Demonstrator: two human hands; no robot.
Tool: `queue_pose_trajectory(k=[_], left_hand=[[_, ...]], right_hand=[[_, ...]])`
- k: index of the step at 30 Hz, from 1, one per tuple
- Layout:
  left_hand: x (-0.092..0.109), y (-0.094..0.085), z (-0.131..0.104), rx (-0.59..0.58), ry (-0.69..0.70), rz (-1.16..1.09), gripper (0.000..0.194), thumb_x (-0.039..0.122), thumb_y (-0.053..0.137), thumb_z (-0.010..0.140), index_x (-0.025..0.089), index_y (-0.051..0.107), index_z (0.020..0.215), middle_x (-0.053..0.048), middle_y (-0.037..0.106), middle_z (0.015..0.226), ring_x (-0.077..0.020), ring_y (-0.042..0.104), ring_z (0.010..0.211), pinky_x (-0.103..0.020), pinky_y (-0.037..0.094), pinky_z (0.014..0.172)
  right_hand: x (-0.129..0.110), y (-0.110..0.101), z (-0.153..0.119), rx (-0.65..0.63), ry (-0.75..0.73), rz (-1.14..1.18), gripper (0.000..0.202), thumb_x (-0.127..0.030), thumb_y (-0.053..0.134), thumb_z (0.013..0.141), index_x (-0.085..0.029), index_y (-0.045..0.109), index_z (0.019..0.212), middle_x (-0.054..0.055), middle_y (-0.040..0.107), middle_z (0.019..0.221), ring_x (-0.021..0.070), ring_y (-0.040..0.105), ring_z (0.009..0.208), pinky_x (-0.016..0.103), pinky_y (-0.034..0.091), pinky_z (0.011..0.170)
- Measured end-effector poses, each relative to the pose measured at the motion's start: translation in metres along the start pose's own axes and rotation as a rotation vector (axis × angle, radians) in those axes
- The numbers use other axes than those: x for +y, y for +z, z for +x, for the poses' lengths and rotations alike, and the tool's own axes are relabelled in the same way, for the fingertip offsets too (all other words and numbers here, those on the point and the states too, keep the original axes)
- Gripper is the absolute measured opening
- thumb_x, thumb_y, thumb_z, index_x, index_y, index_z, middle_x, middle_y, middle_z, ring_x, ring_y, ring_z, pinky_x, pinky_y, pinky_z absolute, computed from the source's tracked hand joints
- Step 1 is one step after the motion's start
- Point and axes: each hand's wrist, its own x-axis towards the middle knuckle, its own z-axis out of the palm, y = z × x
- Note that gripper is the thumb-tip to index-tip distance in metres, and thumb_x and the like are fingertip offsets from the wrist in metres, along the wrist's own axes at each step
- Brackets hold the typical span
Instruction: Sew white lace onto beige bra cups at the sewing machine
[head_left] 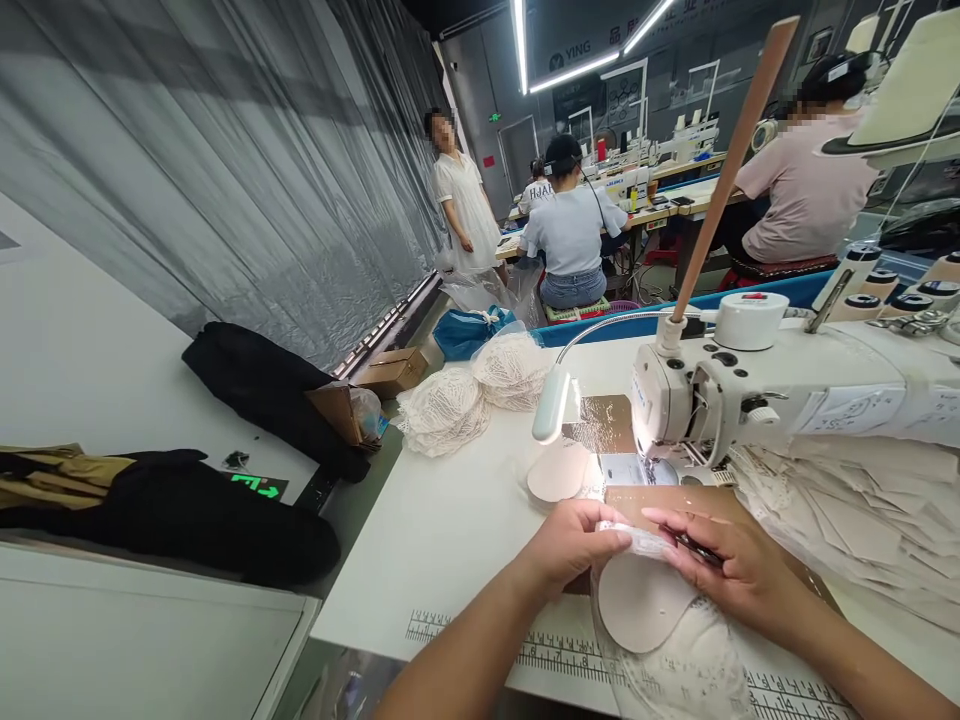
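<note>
My left hand pinches one end of a folded edge of white lace between thumb and fingers. At the other end of that edge is my right hand, its fingers closed round a small dark tool and touching the lace. Below the hands hangs a pale beige cup pad with sheer lace around it, over the table's front edge. Another pale cup pad lies on the table, left of the lit needle area of the white sewing machine.
Two lace piles sit at the table's back left. A lamp hangs beside the machine head. Stacked pale pieces lie to the right. Several people are farther back, one standing.
</note>
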Motion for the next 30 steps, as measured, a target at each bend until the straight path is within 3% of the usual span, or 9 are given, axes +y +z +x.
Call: queue_pose_trajectory(k=[5, 10, 16, 19, 23, 27, 30], left_hand=[[0.004, -0.001, 0.002, -0.065, 0.064, 0.044, 0.046, 0.046, 0.082, 0.062, 0.011, 0.07, 0.089, -0.001, 0.058, 0.072, -0.01, 0.047, 0.063, -0.022, 0.033, 0.059], [0.004, -0.003, 0.003, -0.037, 0.11, 0.092, 0.044, 0.041, 0.081, 0.063, 0.01, 0.071, 0.092, 0.0, 0.057, 0.071, -0.0098, 0.046, 0.063, -0.022, 0.034, 0.059], [0.003, -0.01, 0.008, -0.064, 0.085, 0.114, 0.04, 0.034, 0.079, 0.065, 0.009, 0.071, 0.096, 0.004, 0.049, 0.061, -0.0075, 0.04, 0.055, -0.021, 0.032, 0.055], [0.002, -0.013, 0.011, -0.06, 0.105, 0.105, 0.046, 0.029, 0.079, 0.063, 0.011, 0.071, 0.104, 0.001, 0.054, 0.068, -0.0097, 0.045, 0.061, -0.021, 0.036, 0.058], [0.001, -0.017, 0.017, -0.05, 0.15, 0.163, 0.052, 0.024, 0.074, 0.064, 0.014, 0.069, 0.114, -0.002, 0.058, 0.087, -0.0084, 0.046, 0.064, -0.02, 0.037, 0.058], [0.002, -0.021, 0.022, -0.049, 0.141, 0.245, 0.069, 0.021, 0.069, 0.068, 0.015, 0.054, 0.134, 0.0, 0.056, 0.087, -0.0058, 0.043, 0.06, -0.019, 0.036, 0.057], [0.009, -0.024, 0.02, -0.007, 0.175, 0.379, 0.061, 0.022, 0.066, 0.073, 0.014, 0.055, 0.132, 0.0, 0.06, 0.083, -0.007, 0.045, 0.059, -0.019, 0.037, 0.056]], right_hand=[[-0.001, -0.001, 0.001, 0.016, 0.074, -0.026, 0.034, -0.037, 0.05, 0.09, -0.026, 0.068, 0.117, 0.005, 0.075, 0.103, 0.0206, 0.071, 0.083, 0.029, 0.059, 0.064], [0.002, 0.002, 0.001, -0.001, 0.14, -0.051, 0.038, -0.039, 0.047, 0.089, -0.024, 0.067, 0.118, 0.006, 0.075, 0.101, 0.0208, 0.07, 0.077, 0.029, 0.056, 0.054], [0.004, 0.002, 0.001, -0.016, 0.125, -0.066, 0.036, -0.035, 0.047, 0.089, -0.026, 0.067, 0.118, 0.005, 0.074, 0.107, 0.022, 0.07, 0.086, 0.032, 0.058, 0.066], [0.003, 0.0, 0.001, -0.05, 0.116, -0.038, 0.036, -0.031, 0.048, 0.089, -0.026, 0.067, 0.12, 0.004, 0.072, 0.114, 0.0225, 0.069, 0.094, 0.033, 0.058, 0.075], [0.002, -0.001, 0.002, -0.076, 0.139, -0.023, 0.036, -0.03, 0.048, 0.09, -0.027, 0.066, 0.121, 0.004, 0.071, 0.115, 0.0239, 0.069, 0.095, 0.035, 0.058, 0.075], [0.003, -0.001, 0.003, -0.089, 0.154, -0.053, 0.037, -0.03, 0.047, 0.09, -0.028, 0.066, 0.121, 0.004, 0.071, 0.117, 0.0251, 0.067, 0.103, 0.037, 0.056, 0.084], [0.006, -0.003, 0.003, -0.107, 0.183, -0.093, 0.038, -0.028, 0.045, 0.089, -0.026, 0.065, 0.122, 0.005, 0.069, 0.121, 0.0258, 0.065, 0.108, 0.038, 0.054, 0.088]])
